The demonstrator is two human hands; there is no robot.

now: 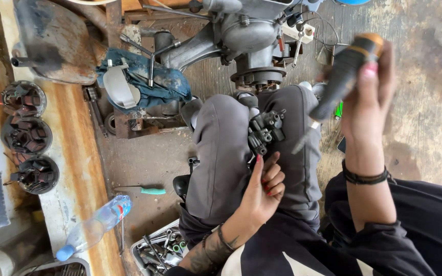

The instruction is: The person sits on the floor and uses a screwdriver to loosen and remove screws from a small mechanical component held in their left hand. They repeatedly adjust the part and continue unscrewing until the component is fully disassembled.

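My left hand (pixel 263 190) grips a small dark metal part (pixel 265 133) with several round ports, resting between my grey-trousered knees. Raised at the upper right, my right hand (pixel 369 97) holds a screwdriver (pixel 339 82) with a black and orange handle. Its blurred shaft slants down-left, with the tip near the metal part. A grey engine (pixel 246 36) sits on the floor just beyond my knees.
A blue rag with a curved white piece (pixel 141 84) lies at left of the engine. Three round dark parts (pixel 26 135) line a rusty ledge. A plastic bottle (pixel 95 227), a teal-handled tool (pixel 147 190) and a tray of sockets (pixel 157 250) sit near my left leg.
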